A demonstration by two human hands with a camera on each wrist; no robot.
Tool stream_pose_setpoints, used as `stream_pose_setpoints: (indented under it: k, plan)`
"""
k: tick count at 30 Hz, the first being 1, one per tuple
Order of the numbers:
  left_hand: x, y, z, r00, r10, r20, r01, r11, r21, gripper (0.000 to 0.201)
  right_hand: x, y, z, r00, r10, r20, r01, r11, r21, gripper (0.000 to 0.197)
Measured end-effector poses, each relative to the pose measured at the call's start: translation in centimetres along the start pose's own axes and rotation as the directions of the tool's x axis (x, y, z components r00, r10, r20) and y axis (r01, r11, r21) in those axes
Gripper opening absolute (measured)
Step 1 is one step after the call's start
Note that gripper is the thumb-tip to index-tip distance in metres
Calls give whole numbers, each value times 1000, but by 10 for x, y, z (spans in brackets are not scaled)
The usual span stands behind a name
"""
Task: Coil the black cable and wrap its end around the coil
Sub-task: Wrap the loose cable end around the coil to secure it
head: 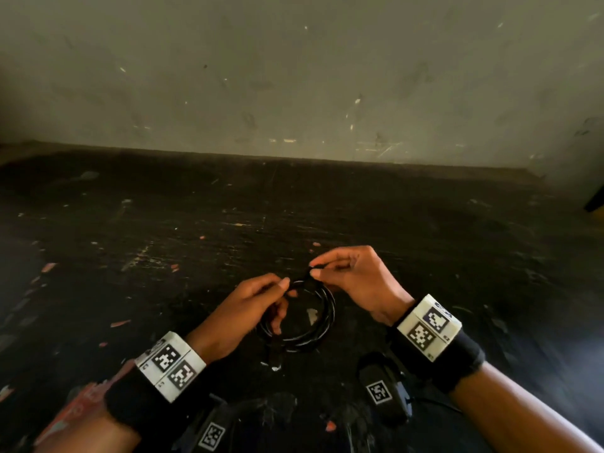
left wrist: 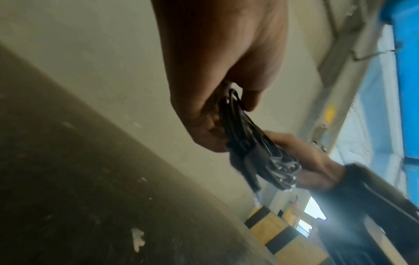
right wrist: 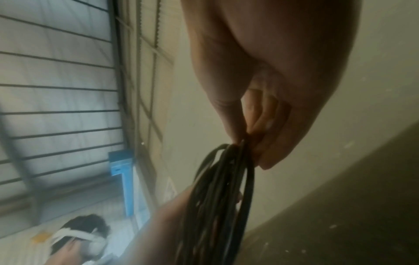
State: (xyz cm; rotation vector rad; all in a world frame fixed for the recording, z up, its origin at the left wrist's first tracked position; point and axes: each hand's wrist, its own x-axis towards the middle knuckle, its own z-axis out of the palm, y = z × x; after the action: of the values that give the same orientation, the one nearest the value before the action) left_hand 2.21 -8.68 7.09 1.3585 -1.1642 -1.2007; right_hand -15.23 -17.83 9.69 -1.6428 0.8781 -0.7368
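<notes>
The black cable (head: 322, 317) is wound into a round coil of several loops, held just above the dark floor between both hands. My left hand (head: 251, 305) grips the coil's left side, thumb on top and fingers curled through the loop; the left wrist view shows the bundled coil (left wrist: 244, 143) in those fingers. My right hand (head: 346, 273) pinches the cable at the coil's top between thumb and forefinger. From the right wrist the cable's strands (right wrist: 217, 188) hang down from that pinch. A plug end (head: 276, 356) dangles below the coil.
A dark, scuffed floor (head: 163, 243) with paint flecks spreads all around, ending at a grey wall (head: 294, 76) ahead. Black straps with printed marker tags (head: 379, 392) lie on the floor near my wrists. A black and yellow object (head: 596, 201) sits at the far right edge.
</notes>
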Motion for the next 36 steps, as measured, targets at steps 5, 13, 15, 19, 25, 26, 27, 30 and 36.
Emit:
stream_pose_setpoints:
  k: [5, 13, 15, 19, 25, 26, 27, 30, 36]
  plan:
    - [8, -30, 0, 988, -146, 44, 150, 980, -129, 21, -9, 36, -9, 977, 176, 120, -182, 982, 45, 20]
    - [23, -66, 16, 935, -345, 77, 353, 924, -149, 17, -22, 85, -11, 929, 362, 72, -368, 925, 97, 12]
    - [24, -75, 15, 934, -357, 28, 358, 932, -54, 17, -21, 95, -15, 904, 428, 3, -423, 891, 168, 10]
    - [23, -92, 7, 874, -486, -13, 483, 871, -93, 19, -19, 112, -23, 837, 543, -71, -503, 814, 290, 11]
    - [30, -119, 2, 880, -428, -206, 444, 896, 32, 11, -13, 143, -7, 793, 595, -134, -602, 798, -23, 15]
    - [32, -125, 1, 877, -422, -231, 450, 889, 82, 11, -12, 148, -6, 791, 594, -148, -611, 781, -129, 16]
    - [33, -130, 1, 874, -417, -250, 456, 881, 124, 11, -12, 152, -4, 794, 588, -155, -608, 766, -211, 16]
    - [35, -141, 3, 867, -401, -295, 471, 854, 223, 6, -13, 158, -2, 794, 587, -155, -605, 742, -289, 16]
    - [39, -142, 8, 897, -310, -316, 429, 785, 447, 11, -11, 157, -3, 781, 608, -147, -619, 719, -316, 17]
